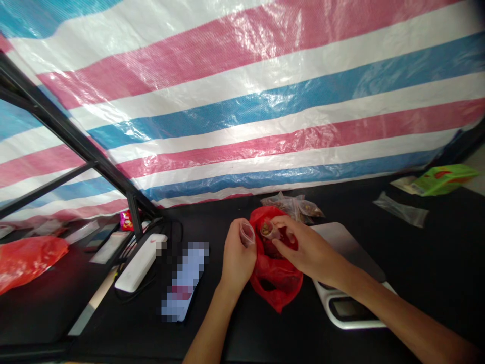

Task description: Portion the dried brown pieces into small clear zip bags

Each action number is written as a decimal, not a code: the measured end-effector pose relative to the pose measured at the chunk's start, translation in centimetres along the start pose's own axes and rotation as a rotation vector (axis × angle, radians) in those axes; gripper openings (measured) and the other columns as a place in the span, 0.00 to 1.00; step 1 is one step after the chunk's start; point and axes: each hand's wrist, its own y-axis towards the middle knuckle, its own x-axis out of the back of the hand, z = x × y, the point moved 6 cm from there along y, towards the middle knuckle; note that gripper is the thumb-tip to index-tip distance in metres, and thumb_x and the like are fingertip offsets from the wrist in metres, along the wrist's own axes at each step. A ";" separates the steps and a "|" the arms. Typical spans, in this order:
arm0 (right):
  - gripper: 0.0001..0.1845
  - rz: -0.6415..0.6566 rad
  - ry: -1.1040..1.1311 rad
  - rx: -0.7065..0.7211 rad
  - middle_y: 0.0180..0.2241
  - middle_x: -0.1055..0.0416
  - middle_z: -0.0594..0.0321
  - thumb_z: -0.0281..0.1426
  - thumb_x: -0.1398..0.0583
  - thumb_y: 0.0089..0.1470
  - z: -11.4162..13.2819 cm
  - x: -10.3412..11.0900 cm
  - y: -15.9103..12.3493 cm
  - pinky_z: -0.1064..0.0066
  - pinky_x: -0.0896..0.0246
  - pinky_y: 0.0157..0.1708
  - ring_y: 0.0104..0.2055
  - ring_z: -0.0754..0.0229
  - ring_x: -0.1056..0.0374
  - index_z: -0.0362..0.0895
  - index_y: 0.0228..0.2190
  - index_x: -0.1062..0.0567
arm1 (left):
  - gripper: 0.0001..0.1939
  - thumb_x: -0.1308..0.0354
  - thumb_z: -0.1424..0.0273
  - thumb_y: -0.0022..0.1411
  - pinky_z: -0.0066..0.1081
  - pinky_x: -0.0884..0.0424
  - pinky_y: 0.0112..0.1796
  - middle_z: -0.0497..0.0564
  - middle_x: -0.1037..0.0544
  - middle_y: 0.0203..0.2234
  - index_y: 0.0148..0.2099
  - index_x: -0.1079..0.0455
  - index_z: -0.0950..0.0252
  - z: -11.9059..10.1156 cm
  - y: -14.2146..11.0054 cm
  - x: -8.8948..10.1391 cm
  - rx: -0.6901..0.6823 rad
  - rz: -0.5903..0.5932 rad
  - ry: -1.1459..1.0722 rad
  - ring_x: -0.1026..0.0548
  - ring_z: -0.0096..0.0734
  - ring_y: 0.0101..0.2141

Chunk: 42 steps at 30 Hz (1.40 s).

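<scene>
Red bag (282,275) sits, in the head view, on the black tabletop (215,222), about midway between its far and near edges, its mouth open upward and some dark contents showing dimly inside. The left hand (237,255) is just beside the bag, on the side facing the tabletop's left edge, its fingers pinching a small clear bag (247,232) whose mouth gapes open. The right hand (297,245) is over the red bag's opening, its fingers grasping what looks like a small cup (270,230) with brownish bits in it. Just behind, near the far edge, lie clear packets (295,206) with brownish contents. A scale (346,245) stands toward the right edge, the right forearm crossing above it; whether they touch cannot be told. Close to the far right corner are a green packet (447,179) and a flat clear bag (403,211). The step in hand seems to be scooping bits from the red bag for the small one. The next move probably calls for keeping the small bag's mouth spread and bringing the cup level to it before tipping, so that nothing spills.
</scene>
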 end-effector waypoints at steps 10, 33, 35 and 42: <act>0.26 -0.011 -0.214 0.325 0.59 0.30 0.54 0.22 0.44 0.66 1.4 0.1 -0.5 0.52 0.34 0.60 0.61 0.48 0.32 0.52 0.61 0.29 | 0.21 0.41 0.80 0.59 0.40 0.32 0.49 0.53 0.25 0.46 0.54 0.32 0.59 -1.4 -1.0 -1.4 -0.165 0.207 0.242 0.27 0.43 0.48; 0.17 0.031 -0.231 0.388 0.51 0.27 0.54 0.29 0.40 0.68 2.2 0.3 -0.8 0.54 0.33 0.54 0.53 0.49 0.31 0.49 0.57 0.28 | 0.12 0.37 0.72 0.62 0.40 0.33 0.44 0.51 0.24 0.40 0.47 0.33 0.60 -1.7 -1.2 -1.8 -0.173 0.226 0.256 0.27 0.42 0.42; 0.18 0.041 -0.223 0.380 0.50 0.27 0.54 0.31 0.38 0.67 2.2 0.3 -0.7 0.54 0.33 0.54 0.53 0.49 0.32 0.49 0.57 0.28 | 0.11 0.37 0.72 0.62 0.40 0.33 0.44 0.51 0.24 0.40 0.46 0.33 0.60 -1.6 -1.2 -1.9 -0.165 0.234 0.262 0.27 0.41 0.41; 0.20 0.065 -0.243 0.414 0.51 0.27 0.54 0.22 0.45 0.67 2.4 0.0 -1.0 0.57 0.33 0.53 0.54 0.50 0.31 0.50 0.56 0.28 | 0.07 0.37 0.71 0.63 0.37 0.34 0.42 0.50 0.24 0.38 0.42 0.32 0.60 -1.6 -1.2 -1.9 -0.178 0.212 0.307 0.27 0.40 0.40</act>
